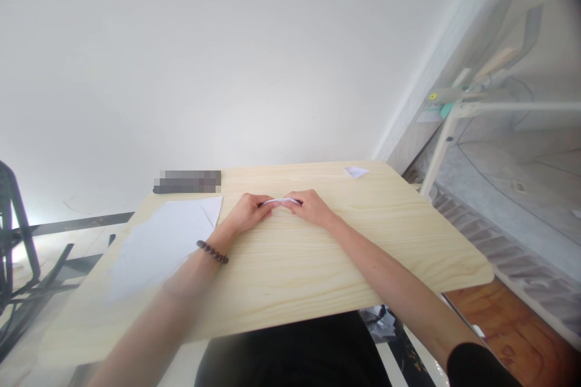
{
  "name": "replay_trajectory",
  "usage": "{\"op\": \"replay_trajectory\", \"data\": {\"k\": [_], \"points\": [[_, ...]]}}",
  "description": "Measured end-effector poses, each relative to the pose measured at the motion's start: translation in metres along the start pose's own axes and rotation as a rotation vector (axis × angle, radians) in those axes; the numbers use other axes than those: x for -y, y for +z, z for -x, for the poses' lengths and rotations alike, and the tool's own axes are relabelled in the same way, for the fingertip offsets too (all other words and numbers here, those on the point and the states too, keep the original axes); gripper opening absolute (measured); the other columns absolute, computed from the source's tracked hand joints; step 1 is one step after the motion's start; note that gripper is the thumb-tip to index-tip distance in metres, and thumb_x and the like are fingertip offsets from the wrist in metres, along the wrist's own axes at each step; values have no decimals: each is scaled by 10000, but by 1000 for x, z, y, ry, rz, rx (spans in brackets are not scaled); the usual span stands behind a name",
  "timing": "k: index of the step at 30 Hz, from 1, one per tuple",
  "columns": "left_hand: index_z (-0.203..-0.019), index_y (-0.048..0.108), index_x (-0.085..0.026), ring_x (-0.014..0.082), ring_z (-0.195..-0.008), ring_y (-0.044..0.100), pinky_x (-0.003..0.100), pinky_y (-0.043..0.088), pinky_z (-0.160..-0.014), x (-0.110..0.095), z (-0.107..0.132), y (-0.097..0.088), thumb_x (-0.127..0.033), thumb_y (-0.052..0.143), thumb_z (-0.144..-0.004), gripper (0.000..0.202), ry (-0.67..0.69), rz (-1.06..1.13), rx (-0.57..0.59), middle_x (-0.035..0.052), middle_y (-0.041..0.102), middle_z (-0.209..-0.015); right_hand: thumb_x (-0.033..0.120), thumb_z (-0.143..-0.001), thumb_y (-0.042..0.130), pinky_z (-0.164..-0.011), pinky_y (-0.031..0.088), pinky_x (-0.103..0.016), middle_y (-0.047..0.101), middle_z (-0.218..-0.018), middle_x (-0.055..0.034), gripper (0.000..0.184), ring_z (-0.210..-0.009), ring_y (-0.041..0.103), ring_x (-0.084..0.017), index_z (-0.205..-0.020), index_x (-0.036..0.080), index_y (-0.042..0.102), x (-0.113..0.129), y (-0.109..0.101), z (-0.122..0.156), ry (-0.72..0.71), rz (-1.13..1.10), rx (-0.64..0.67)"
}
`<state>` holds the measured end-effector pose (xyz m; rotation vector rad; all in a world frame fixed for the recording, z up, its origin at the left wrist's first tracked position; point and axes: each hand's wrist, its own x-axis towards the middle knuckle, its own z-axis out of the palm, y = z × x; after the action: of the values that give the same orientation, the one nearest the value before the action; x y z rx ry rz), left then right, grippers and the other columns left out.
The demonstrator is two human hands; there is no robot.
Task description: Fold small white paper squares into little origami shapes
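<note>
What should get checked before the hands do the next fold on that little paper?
1. Both hands on the small folded paper: ok, left hand and right hand pinch its ends.
2. Paper over the table: ok.
3. Edges lined up: cannot tell, fingers hide them.
4. Loose white sheets out of the way: ok, they lie left of the hands.
5. Small paper piece apart at the far edge: ok.

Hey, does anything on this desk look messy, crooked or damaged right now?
Nothing much stands out. Both hands, left and right, pinch a small folded paper over the desk. Loose sheets lie slightly askew on the left, and a small folded scrap sits alone at the far edge.
</note>
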<state>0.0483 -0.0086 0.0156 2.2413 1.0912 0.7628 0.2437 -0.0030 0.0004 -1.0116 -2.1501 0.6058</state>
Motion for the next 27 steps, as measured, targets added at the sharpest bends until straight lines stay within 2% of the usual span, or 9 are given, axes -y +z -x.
{"op": "replay_trajectory", "data": {"k": [5, 9, 11, 13, 16, 19, 22, 27], "points": [[-557, 481, -147, 76, -447, 341, 197, 286, -435, -4, 0, -1, -448, 336, -817, 423, -35, 27, -42, -38, 389, -465, 392, -800, 452, -529, 326, -184, 579, -587, 12, 295, -523, 451, -77, -757, 163, 632, 0, 1, -1, -16, 88, -67], [-532, 471, -144, 78, -462, 369, 203, 319, -463, -3, -2, -1, -436, 321, -827, 440, -55, 70, -39, -26, 434, -488, 379, -803, 450, -573, 340, -194, 601, -667, -2, 274, -571, 465, -85, -773, 167, 620, 1, 1, -1, -48, 136, -100], [-607, 542, -140, 83, -483, 406, 202, 345, -473, -2, -2, -1, -434, 339, -820, 416, -70, 112, -49, -14, 492, -533, 371, -810, 438, -583, 350, -195, 612, -710, -7, 268, -589, 480, -85, -822, 170, 615, 2, 1, -1, -49, 107, -95], [-772, 602, -141, 92, -524, 462, 203, 386, -487, 0, -3, 0, -429, 373, -807, 369, -95, 186, -55, 6, 559, -627, 366, -816, 424, -584, 364, -194, 620, -753, -10, 273, -598, 499, -83, -890, 174, 603, 2, 1, 0, -29, 50, -79], [-963, 587, -155, 122, -668, 542, 220, 453, -538, 4, -4, 3, -404, 435, -781, 344, -97, 309, -66, 52, 604, -835, 361, -806, 437, -573, 390, -199, 627, -805, -22, 289, -590, 522, -83, -970, 171, 579, -1, 2, 0, 26, -32, -61], [-934, 594, -151, 141, -765, 564, 249, 488, -612, 8, -4, 6, -370, 482, -758, 302, -44, 369, -80, 79, 589, -948, 320, -760, 502, -572, 414, -205, 624, -875, -41, 289, -606, 536, -87, -991, 161, 571, -4, 3, -1, 36, -69, -82], [-913, 586, -145, 142, -754, 578, 276, 487, -675, 10, -4, 8, -344, 531, -729, 276, -23, 360, -90, 77, 598, -933, 273, -733, 531, -592, 429, -205, 621, -905, -43, 254, -661, 550, -93, -954, 163, 589, -6, 3, -2, 7, -77, -93], [-986, 562, -151, 165, -737, 601, 285, 477, -694, 10, -3, 7, -373, 580, -688, 372, -112, 280, -74, 52, 642, -862, 288, -741, 543, -590, 434, -198, 631, -851, -30, 213, -617, 544, -83, -902, 171, 618, -4, 3, -2, -34, -37, -95]]}}
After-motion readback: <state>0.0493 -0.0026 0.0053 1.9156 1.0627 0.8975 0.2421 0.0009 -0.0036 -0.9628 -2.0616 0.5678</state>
